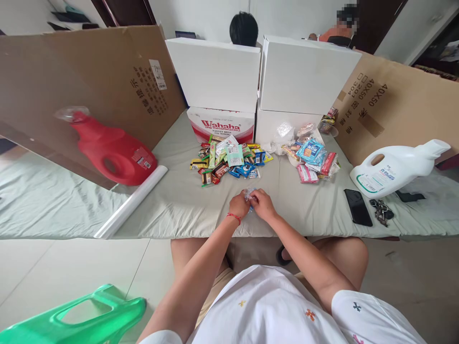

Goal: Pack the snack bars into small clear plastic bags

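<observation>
My left hand [238, 206], with a red string at the wrist, and my right hand [263, 204] meet over the grey cloth near its front edge. Both pinch a small clear plastic bag [248, 193] between their fingertips; whether anything is inside is hidden. Just beyond the hands lies a heap of small wrapped snacks [229, 160]. To its right sits a second pile of packets [314, 157], several sealed in clear bags.
A roll of clear film [131, 202] lies left, a red jug [111, 150] behind it. A white jug [394, 167], a black phone [357, 207] and keys [382, 210] lie right. White boxes [304, 76], a Wahaha carton [221, 124] and cardboard panels [82, 81] stand behind. Two people sit beyond. A green stool [82, 317] stands at lower left.
</observation>
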`<state>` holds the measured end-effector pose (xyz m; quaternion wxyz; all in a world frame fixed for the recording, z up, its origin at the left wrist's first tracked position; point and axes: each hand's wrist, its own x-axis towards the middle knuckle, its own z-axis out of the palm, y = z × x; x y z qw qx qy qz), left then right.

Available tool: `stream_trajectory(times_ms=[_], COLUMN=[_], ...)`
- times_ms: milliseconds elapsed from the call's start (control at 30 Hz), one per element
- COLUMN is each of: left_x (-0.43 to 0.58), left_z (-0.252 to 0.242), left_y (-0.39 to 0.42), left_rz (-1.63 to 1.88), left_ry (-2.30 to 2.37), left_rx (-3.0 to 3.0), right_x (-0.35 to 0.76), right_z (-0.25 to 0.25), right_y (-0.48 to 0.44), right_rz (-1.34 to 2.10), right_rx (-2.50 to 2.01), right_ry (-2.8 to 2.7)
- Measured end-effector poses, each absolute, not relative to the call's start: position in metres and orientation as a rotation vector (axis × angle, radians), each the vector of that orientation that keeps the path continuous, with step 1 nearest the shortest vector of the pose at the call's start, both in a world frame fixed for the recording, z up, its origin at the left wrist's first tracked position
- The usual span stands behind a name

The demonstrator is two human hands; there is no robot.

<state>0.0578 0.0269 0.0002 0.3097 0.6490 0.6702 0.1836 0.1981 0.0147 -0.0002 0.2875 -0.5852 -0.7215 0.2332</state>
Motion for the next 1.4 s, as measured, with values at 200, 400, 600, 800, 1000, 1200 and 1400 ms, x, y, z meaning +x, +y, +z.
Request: stream_trajectory(times_ms=[200, 400, 600, 800, 1000, 1200, 1400], left_x=[0.041, 0.039, 0.034, 0.012, 0.000, 0.004, 0.012], left_z=[-0.004, 0.009, 0.005, -0.015, -0.018, -0.021, -0.025], left_y=[0.029, 0.011, 0.004, -0.012, -0.027, -0.022, -0.008], left_rz=[0.693, 0.956, 0.515, 0.407, 0.360, 0.517, 0.639], left_ry=[1.647, 1.623, 1.309, 1.346, 1.396, 1.507, 1.554], left_rx=[1.544, 1.649, 2.288, 2.465, 2.548, 2.522, 2.357], right_x=[0.192, 0.195, 0.199, 0.216, 0.221, 0.225, 0.222], right_z=[-0.023, -0.016, -0.020, -0.024, -0.026, -0.028, -0.022], right_y=[-0.017, -0.029, -0.032, -0.043, -0.045, -0.032, -0.015], right_rz=[0.470, 0.341, 0.307, 0.217, 0.224, 0.351, 0.358], right_rx=[-1.418, -1.531, -1.538, -1.330, -1.236, -1.100, -1.086], right_ry=[-2.074, -2.310, -2.341, -2.403, -2.400, -2.396, -2.402])
